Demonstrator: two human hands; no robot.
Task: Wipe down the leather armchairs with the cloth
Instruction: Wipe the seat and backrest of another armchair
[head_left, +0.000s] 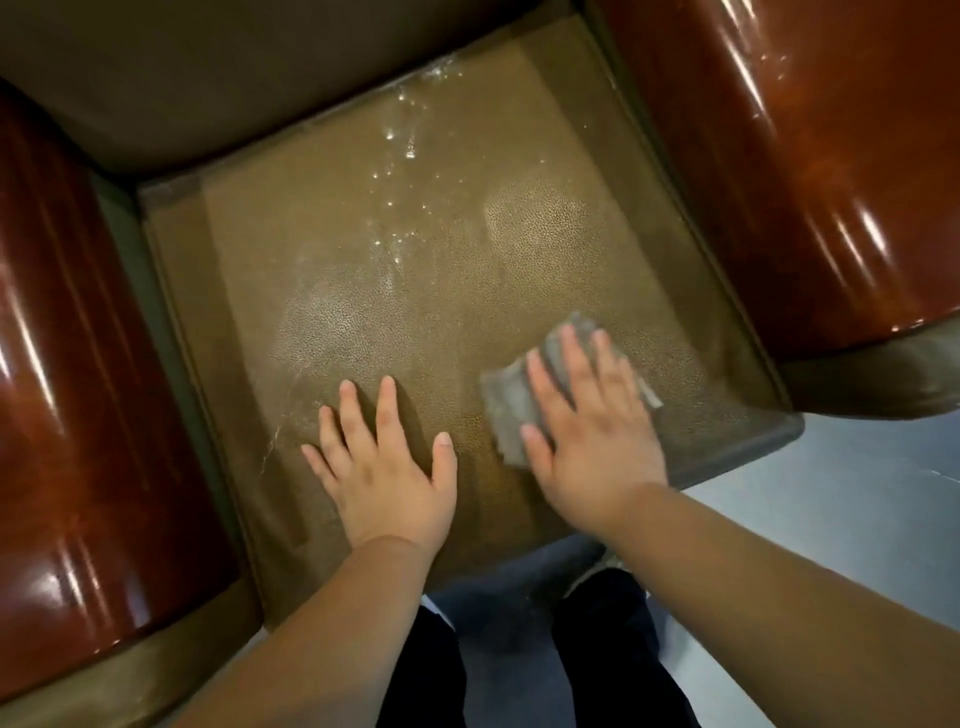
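I look straight down onto the brown leather seat (426, 270) of an armchair. A grey cloth (511, 402) lies on the seat near its front right corner. My right hand (587, 415) presses flat on the cloth with straight fingers, covering most of it. Beside it, my left hand (384, 457) rests flat on the bare leather near the front edge, fingers spread. Water droplets and wet streaks (400, 171) run from the back of the seat toward its middle.
Glossy red-brown wooden armrests stand on both sides, left armrest (67, 415) and right armrest (810, 171). The padded leather backrest (208, 78) is at the top. Grey floor (857, 493) shows at the lower right, and my dark trouser legs (613, 665) at the bottom.
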